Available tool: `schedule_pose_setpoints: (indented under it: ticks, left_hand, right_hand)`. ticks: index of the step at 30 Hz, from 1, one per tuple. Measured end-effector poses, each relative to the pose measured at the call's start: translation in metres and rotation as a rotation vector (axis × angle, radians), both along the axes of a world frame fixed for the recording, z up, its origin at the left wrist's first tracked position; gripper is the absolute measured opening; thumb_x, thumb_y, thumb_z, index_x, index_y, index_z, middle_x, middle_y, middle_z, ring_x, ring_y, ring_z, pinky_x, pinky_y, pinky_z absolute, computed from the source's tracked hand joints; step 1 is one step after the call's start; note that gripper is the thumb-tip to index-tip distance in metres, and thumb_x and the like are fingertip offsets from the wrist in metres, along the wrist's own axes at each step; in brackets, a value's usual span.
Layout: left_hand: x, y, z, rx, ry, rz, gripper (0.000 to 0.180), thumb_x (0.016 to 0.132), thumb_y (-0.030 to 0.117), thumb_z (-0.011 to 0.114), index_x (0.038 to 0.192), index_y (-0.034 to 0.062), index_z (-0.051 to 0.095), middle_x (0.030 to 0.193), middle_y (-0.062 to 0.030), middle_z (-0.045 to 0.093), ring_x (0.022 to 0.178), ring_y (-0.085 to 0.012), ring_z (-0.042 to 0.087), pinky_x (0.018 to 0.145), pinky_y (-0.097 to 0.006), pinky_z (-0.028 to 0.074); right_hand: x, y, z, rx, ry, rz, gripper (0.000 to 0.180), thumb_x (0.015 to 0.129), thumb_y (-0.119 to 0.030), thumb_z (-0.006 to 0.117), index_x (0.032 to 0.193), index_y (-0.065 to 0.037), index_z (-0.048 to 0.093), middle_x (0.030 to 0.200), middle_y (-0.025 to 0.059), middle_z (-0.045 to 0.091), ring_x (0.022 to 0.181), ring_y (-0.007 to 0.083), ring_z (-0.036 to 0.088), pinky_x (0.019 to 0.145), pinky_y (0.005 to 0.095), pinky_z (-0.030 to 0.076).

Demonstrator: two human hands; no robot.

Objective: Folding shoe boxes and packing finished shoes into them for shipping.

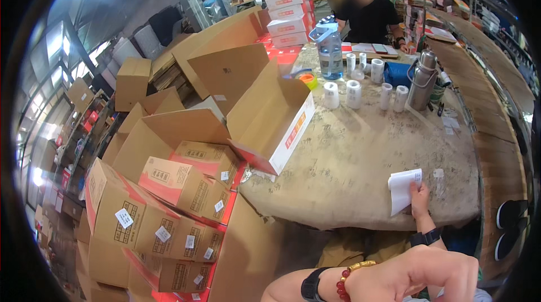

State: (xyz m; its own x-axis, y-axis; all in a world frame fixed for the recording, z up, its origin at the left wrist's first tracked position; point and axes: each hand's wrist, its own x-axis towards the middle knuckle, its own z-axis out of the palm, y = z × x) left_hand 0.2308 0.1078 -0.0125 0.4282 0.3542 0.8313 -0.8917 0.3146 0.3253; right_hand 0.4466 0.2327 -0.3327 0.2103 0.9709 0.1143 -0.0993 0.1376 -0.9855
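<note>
White paper (401, 192) over the tabletop's (338, 189) near right side

The right hand (418, 199) pinches its right edge. Likely light, limp and easily creased, it suits a gentle edge hold. The left hand (422, 272) is curled; whether around something, I cannot tell.

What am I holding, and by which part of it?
Your right hand holds the white paper by its right edge. Your left hand is curled; whether it holds anything cannot be told.

You face dark print (199, 196) and white labels (124, 218) on brown cartons (183, 186), a red printed panel (295, 130) on the open carton (270, 113), handwriting (397, 126) across the tabletop (349, 161), faint marks (417, 177) on white paper (400, 193).
</note>
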Motion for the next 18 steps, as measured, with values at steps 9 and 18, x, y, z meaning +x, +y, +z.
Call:
schedule_pose_setpoints:
  ticks: [9,18]
  left_hand:
    - [-0.011,0.000,-0.016,0.014,-0.150,0.149,0.016,0.081,0.009,0.069,0.087,-0.0043,0.062,0.074,-0.0132,0.059,0.064,-0.0184,0.054,0.053,-0.028,0.040]
    - [-0.018,0.005,-0.029,-0.441,-0.114,0.097,0.012,0.090,0.026,0.056,0.078,0.0231,0.052,0.074,0.0063,0.049,0.065,-0.0103,0.039,0.069,-0.027,0.031]
  right_hand:
    - [-0.001,-0.001,-0.009,0.037,-0.002,-0.011,0.023,0.091,-0.023,0.060,0.100,-0.002,0.058,0.093,0.0003,0.063,0.081,0.0071,0.054,0.075,0.0229,0.044]
    - [0.010,0.006,-0.013,0.027,-0.054,0.007,0.023,0.091,-0.022,0.058,0.101,-0.001,0.059,0.092,-0.0003,0.062,0.080,0.0069,0.054,0.074,0.0227,0.044]
